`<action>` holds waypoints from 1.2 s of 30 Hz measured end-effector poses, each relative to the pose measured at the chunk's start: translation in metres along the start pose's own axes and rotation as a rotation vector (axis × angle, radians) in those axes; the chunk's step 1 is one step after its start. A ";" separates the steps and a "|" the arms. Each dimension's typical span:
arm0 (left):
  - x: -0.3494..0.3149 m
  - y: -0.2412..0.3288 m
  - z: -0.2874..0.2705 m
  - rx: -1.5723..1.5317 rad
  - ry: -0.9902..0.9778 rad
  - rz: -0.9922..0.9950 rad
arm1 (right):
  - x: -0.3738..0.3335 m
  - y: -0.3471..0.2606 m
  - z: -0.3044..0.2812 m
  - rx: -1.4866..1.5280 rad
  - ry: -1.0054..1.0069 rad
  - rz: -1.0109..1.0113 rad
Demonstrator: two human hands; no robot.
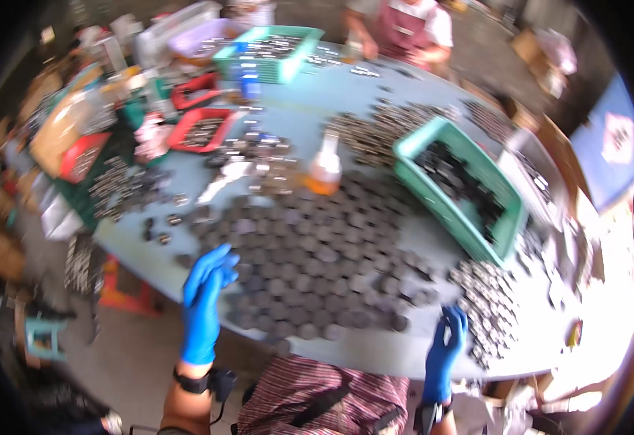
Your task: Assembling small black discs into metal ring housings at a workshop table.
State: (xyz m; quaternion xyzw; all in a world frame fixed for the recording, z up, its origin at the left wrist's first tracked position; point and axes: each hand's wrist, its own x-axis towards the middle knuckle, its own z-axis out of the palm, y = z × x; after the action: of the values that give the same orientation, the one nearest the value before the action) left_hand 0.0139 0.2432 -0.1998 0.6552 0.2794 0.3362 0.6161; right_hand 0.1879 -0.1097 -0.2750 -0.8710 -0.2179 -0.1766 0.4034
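Observation:
My left hand (206, 290), in a blue glove, hovers at the table's near edge, left of a wide spread of dark grey round discs (310, 264). Its fingers are stretched out and slightly bent, with nothing visible in them. Also gloved in blue, my right hand (447, 337) is beside a cluster of small shiny metal parts (487, 312) at the near right. The fingertips and thumb come together in a pinch; blur hides whatever they may hold. A clear bottle with orange liquid (324, 170) stands at the far side of the discs.
A green basket (444, 199) of black parts sits at the right. Another green basket (273, 54), red trays (201, 130) and a blue bottle (247, 72) stand at the far left. Metal parts (382, 130) lie heaped beyond the discs. A person (407, 32) sits across the table.

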 end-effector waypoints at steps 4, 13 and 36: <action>-0.053 -0.025 0.044 -0.177 -0.453 -0.138 | 0.094 0.004 -0.013 0.096 0.041 0.037; -0.114 -0.026 0.185 -0.123 -0.964 -0.015 | 0.161 0.031 -0.005 1.976 0.063 0.696; -0.205 0.032 0.234 0.560 -0.980 1.064 | 0.039 -0.028 -0.014 1.064 0.181 0.534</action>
State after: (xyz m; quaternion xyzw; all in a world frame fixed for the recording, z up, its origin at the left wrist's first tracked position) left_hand 0.0693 -0.0638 -0.1910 0.9065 -0.3028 0.1753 0.2364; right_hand 0.2040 -0.0958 -0.2303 -0.5555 -0.0148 -0.0091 0.8313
